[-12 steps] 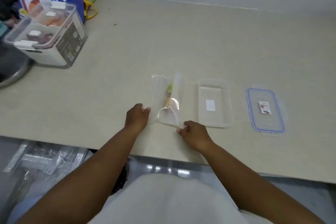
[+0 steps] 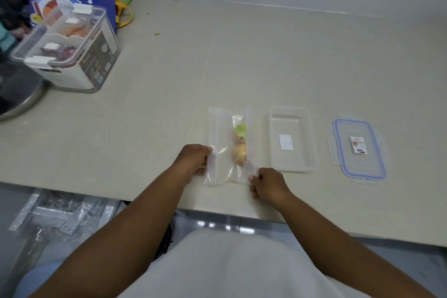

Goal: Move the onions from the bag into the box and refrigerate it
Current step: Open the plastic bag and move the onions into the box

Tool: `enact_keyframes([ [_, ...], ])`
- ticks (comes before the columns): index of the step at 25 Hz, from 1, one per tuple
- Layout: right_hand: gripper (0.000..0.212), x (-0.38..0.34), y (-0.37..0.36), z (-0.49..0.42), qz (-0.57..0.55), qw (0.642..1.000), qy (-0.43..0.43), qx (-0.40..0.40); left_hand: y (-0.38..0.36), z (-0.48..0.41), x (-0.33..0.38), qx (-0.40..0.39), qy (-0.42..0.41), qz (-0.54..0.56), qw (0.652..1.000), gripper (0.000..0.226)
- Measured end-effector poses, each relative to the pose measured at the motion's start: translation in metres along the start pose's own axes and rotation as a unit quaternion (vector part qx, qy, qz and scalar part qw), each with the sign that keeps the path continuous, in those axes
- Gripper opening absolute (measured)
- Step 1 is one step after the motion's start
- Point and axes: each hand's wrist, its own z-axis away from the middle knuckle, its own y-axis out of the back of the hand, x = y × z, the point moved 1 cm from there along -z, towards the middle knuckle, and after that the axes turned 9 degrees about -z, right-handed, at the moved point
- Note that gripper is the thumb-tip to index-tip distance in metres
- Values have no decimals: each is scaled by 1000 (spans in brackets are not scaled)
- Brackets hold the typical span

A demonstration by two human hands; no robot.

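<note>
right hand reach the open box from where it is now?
Probably yes. The right hand pinches the bag corner just beside the open box, with only bare counter between them. It must release the bag first.

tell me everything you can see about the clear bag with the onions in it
The clear plastic bag is thin, glossy and wrinkled, lying flat on the beige counter just left of the empty box. Inside show a tan onion and something pale green beyond it. The left hand pinches its left edge, and the right hand grips its near right corner.
</note>
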Motion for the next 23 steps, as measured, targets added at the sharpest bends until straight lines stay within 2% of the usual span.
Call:
enact_keyframes([
  [3, 27, 17, 1, 23, -6, 999, -37, -39, -6, 10, -1, -43, -8, -22, 999, 13],
  [5, 31, 20, 8, 34, 109, 992, -26, -50, -9, 17, -2, -64, -25, -24, 997, 12],
  [7, 30, 13, 18, 44, 208, 978, 23, 10, -11, 25, 0, -70, -47, -25, 996, 14],
  [9, 26, -3, 24, 56, 159, 980, 92, 71, -17, 35, 6, -73, -73, -33, 994, 17],
  [11, 26, -23, 23, 65, 48, 985, 138, 86, -30, 48, 12, -82, -100, -48, 990, 15],
  [13, 28, -41, 20, 68, -75, 987, 122, 73, -46, 60, 15, -95, -120, -59, 986, 10],
  [15, 25, -50, 19, 67, -146, 983, 91, 71, -60, 69, 14, -103, -131, -58, 984, 10],
  [18, 12, -43, 23, 63, -190, 977, 63, 72, -67, 75, 7, -108, -138, -61, 983, 19],
  [23, 17, -32, 26, 67, -182, 979, 49, 73, -67, 82, 1, -121, -107, -12, 987, 33],
])
